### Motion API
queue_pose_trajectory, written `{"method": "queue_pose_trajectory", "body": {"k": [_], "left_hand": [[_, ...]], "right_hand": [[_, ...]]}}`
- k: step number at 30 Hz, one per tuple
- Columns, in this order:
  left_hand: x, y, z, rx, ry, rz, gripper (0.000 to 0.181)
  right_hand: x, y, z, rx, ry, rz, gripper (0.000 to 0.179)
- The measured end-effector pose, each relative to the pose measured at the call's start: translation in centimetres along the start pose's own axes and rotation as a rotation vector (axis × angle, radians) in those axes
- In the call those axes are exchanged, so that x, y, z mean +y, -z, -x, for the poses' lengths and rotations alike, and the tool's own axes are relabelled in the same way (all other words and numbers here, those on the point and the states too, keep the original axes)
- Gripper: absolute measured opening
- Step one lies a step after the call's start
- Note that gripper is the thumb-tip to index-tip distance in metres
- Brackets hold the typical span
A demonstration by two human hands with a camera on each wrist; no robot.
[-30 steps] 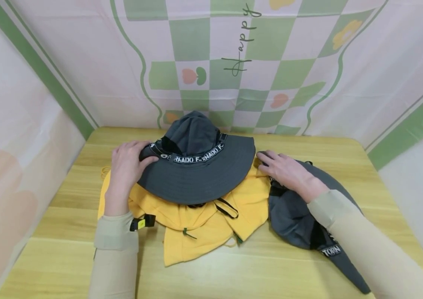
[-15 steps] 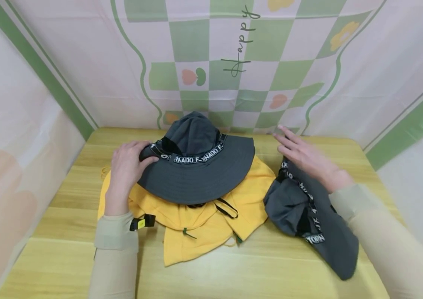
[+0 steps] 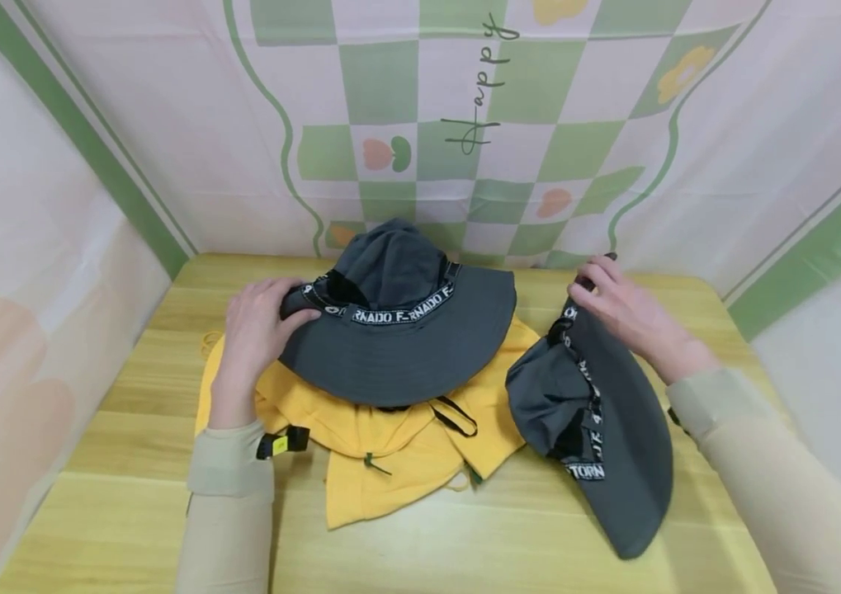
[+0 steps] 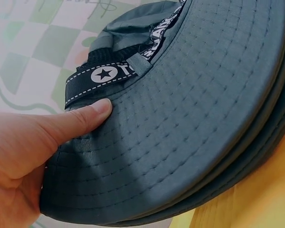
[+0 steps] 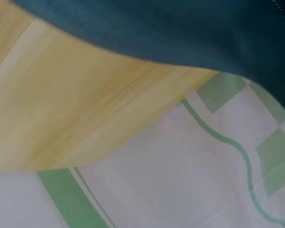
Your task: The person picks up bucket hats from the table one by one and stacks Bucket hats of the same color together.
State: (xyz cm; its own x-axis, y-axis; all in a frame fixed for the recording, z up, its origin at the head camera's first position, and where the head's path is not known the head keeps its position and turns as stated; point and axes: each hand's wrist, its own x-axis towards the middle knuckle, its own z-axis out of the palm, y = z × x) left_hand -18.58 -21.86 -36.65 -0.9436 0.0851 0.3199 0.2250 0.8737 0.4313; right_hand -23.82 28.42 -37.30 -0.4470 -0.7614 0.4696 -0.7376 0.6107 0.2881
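A dark grey bucket hat (image 3: 405,363) with a lettered black band sits on yellow cloth (image 3: 383,487) that has thin cords. My left hand (image 3: 251,338) pinches the left side of its brim, thumb on top. In the left wrist view, layered brim edges (image 4: 263,128) show beneath the upper brim. A second dark grey bucket hat (image 3: 631,445) is tipped on its side at the right, its crown toward the yellow cloth. My right hand (image 3: 631,318) grips this hat's brim near the top end. The right wrist view shows dark brim fabric (image 5: 147,33) but not the fingers.
The wooden table (image 3: 487,536) has its far edge against a patterned cloth backdrop (image 3: 450,148). Cloth walls (image 3: 41,289) stand at both sides. A black strap with a yellow patch (image 3: 282,443) is by my left wrist.
My right hand let go of the right hat's brim, opened and moved away to the right, then took hold of its upper end. That hat turned and shifted left. The left hand stays nearly still.
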Motion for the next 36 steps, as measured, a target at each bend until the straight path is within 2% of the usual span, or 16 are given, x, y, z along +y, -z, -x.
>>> {"method": "queue_pose_trajectory", "body": {"k": [3, 5, 11, 18, 25, 30, 36], "left_hand": [[0.1, -0.1, -0.1, -0.016, -0.011, 0.030, 0.046], [0.3, -0.3, -0.3, -0.041, -0.020, 0.060, 0.047], [1.1, -1.2, -0.7, -0.130, -0.010, 0.136, 0.049], [1.8, -1.9, -0.8, -0.145, -0.016, 0.132, 0.047], [2.1, -2.2, -0.9, -0.158, -0.054, 0.129, 0.043], [2.3, -2.5, -0.9, -0.175, -0.078, 0.110, 0.042], [2.5, -2.9, -1.0, -0.204, -0.105, 0.104, 0.042]], "right_hand": [[0.5, 0.2, 0.0, 0.052, -0.039, -0.043, 0.016], [0.8, 0.4, -0.1, 0.069, -0.069, -0.058, 0.023], [0.9, 1.1, -0.5, 0.043, -0.161, -0.069, 0.031], [0.7, 1.4, -1.4, 0.071, -0.202, -0.149, 0.040], [0.9, 2.2, -2.7, 0.076, -0.313, -0.263, 0.043], [1.4, 3.2, -3.6, 0.011, -0.377, -0.324, 0.040], [2.4, 4.7, -4.9, -0.176, -0.426, -0.377, 0.032]]}}
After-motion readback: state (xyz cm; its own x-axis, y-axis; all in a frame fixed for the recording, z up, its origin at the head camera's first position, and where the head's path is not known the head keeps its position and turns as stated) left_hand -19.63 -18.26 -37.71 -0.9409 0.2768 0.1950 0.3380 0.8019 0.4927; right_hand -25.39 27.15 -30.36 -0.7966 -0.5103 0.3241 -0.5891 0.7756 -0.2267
